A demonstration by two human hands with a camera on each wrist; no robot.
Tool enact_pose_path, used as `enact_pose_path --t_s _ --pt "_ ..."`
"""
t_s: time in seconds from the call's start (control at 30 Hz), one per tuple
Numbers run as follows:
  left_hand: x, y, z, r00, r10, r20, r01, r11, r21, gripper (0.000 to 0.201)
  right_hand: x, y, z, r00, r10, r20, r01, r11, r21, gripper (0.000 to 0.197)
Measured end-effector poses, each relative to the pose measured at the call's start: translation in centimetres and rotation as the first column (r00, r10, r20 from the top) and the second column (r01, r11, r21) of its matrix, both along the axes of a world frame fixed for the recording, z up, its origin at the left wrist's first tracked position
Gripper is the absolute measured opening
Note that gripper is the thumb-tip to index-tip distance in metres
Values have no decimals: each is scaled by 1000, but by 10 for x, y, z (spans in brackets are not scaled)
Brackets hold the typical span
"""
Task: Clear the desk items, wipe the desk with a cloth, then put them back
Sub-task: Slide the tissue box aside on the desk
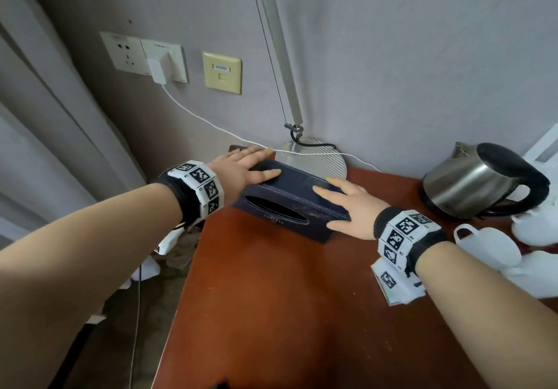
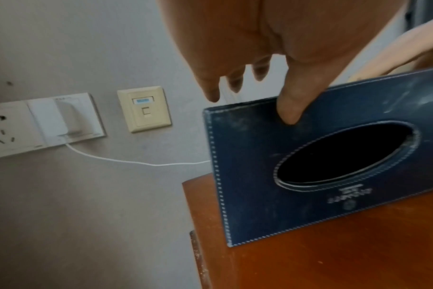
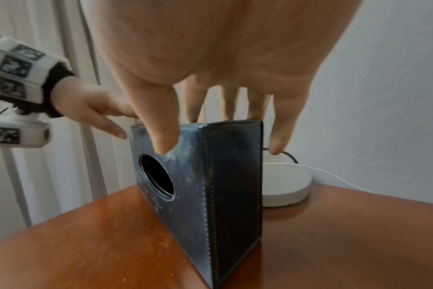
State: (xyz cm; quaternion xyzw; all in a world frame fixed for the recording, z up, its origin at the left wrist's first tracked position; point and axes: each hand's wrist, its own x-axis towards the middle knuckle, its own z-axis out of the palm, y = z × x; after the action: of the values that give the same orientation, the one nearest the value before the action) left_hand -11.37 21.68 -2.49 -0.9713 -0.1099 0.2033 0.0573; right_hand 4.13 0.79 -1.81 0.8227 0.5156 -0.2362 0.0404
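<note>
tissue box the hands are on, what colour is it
Dark navy blue tissue box with pale stitching; clearest in the left wrist view.

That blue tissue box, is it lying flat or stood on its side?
On its side: the tissue box has its oval opening facing sideways, toward the person, not upward.

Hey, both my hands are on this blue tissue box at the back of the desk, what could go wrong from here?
1. The tissue box stands on its narrow side, the left hand and right hand touching only its top edge; it may tip.
2. The white charger cable runs right behind it and could snag.
3. The kettle and white cup crowd the right side.
</note>
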Motion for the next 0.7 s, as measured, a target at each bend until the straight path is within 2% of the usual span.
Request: enact_pose_path --t_s 0.13,0.2,0.53,0.7 --pt "15 -12 3 980 -6 -199 3 1000 -15 102 2 2 0 998 -45 -45 46 998 30 66" --pt "24 -8 6 973 4 -232 -6 1000 -5 104 0 6 -1 996 -66 -51 68 997 26 66" --pt "31 31 7 968 73 -240 -73 997 9 101 -15 42 -4 989 -148 -18 149 986 75 62" --pt "30 34 0 977 108 -184 -110 994 0 104 -15 46 -6 984 -173 -38 176 979 99 60"
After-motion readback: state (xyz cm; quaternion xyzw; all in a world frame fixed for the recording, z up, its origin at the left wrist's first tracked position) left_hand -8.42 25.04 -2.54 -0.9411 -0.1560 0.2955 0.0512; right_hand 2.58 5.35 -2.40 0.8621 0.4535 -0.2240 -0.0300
